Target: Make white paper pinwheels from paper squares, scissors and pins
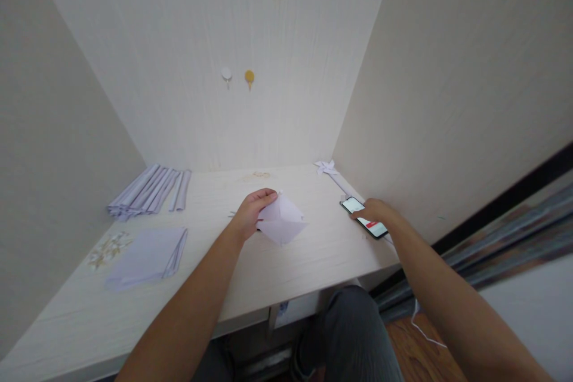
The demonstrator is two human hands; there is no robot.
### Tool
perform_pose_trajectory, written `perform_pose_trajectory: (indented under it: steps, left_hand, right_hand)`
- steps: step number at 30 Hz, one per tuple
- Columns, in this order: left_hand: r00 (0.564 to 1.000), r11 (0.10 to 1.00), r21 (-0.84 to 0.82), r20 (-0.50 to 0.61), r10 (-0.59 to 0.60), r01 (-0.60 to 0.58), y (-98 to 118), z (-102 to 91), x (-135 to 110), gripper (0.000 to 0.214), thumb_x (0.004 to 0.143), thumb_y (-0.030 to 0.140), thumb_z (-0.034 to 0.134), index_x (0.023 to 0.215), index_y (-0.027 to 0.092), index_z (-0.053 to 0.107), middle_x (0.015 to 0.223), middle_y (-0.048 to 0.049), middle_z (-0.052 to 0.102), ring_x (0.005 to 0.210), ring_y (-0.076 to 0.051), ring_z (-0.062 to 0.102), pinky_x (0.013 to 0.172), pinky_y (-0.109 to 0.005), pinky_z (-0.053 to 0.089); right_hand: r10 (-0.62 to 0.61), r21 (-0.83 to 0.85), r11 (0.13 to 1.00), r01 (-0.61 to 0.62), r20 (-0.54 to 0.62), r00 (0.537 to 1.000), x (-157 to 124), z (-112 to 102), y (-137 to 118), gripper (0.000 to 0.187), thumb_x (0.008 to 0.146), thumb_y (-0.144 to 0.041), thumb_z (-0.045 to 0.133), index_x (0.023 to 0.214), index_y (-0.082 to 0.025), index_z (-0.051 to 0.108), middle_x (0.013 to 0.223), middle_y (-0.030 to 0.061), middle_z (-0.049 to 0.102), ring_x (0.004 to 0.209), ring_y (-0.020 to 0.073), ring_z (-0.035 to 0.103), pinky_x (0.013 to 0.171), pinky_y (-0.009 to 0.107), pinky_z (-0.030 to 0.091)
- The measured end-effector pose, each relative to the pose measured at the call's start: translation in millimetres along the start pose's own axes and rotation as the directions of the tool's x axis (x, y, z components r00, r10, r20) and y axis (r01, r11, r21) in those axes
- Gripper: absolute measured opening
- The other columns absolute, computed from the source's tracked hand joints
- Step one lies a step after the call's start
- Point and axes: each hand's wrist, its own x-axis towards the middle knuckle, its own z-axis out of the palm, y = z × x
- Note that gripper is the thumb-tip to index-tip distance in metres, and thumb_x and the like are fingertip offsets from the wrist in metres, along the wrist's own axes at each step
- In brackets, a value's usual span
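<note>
My left hand [250,213] is closed on the left corner of a folded pale lilac paper [283,222] that lies near the middle of the light wooden desk [250,277]. My right hand [375,212] rests on a phone [363,216] with a lit screen at the desk's right side, a fingertip touching the screen. The other fingers of that hand are curled and partly hidden.
A row of folded paper strips [147,191] lies at the back left, a stack of lilac sheets [150,255] and a small patterned piece [107,249] at the front left. A paper pinwheel [326,168] sits in the back right corner. Two hooks [238,76] hang on the wall.
</note>
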Motion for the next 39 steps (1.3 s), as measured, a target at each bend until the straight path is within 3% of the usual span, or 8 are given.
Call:
perform_pose_trajectory:
  steps: [8,27,39]
  left_hand:
    - [0.998,1.000,-0.019,-0.061,0.023,-0.025,4.9,-1.5,-0.5,0.043,0.056,0.041,0.090,0.079,0.015,0.065,0.060,0.0025,0.060,0.049,-0.010,0.052,0.045,-0.021,0.035]
    - [0.996,0.997,-0.044,-0.068,0.057,-0.060,7.6,-1.9,-1.4,0.040,0.058,0.039,0.089,0.079,0.015,0.066,0.062,0.0016,0.062,0.052,-0.011,0.054,0.048,-0.023,0.038]
    - [0.996,0.997,-0.037,-0.060,0.060,-0.062,7.3,-3.2,-1.5,0.036,0.060,0.038,0.087,0.078,0.015,0.065,0.063,0.0016,0.060,0.052,-0.011,0.053,0.049,-0.024,0.035]
  right_hand:
    - [0.063,0.005,0.998,-0.063,0.016,0.998,10.3,-0.9,-2.8,0.067,0.067,-0.060,0.076,0.114,-0.011,0.072,0.096,0.0166,0.076,0.086,0.0313,0.073,0.066,0.036,0.053]
    - [0.087,0.047,0.995,-0.089,0.027,0.996,13.5,-4.5,-7.1,0.052,0.067,-0.049,0.083,0.101,-0.011,0.076,0.098,0.0172,0.076,0.083,0.0296,0.073,0.063,0.034,0.054]
    - [0.106,0.078,0.991,-0.107,0.012,0.994,6.5,-6.6,-10.1,0.055,0.064,-0.049,0.084,0.105,-0.012,0.075,0.102,0.0184,0.076,0.088,0.0322,0.073,0.066,0.036,0.054]
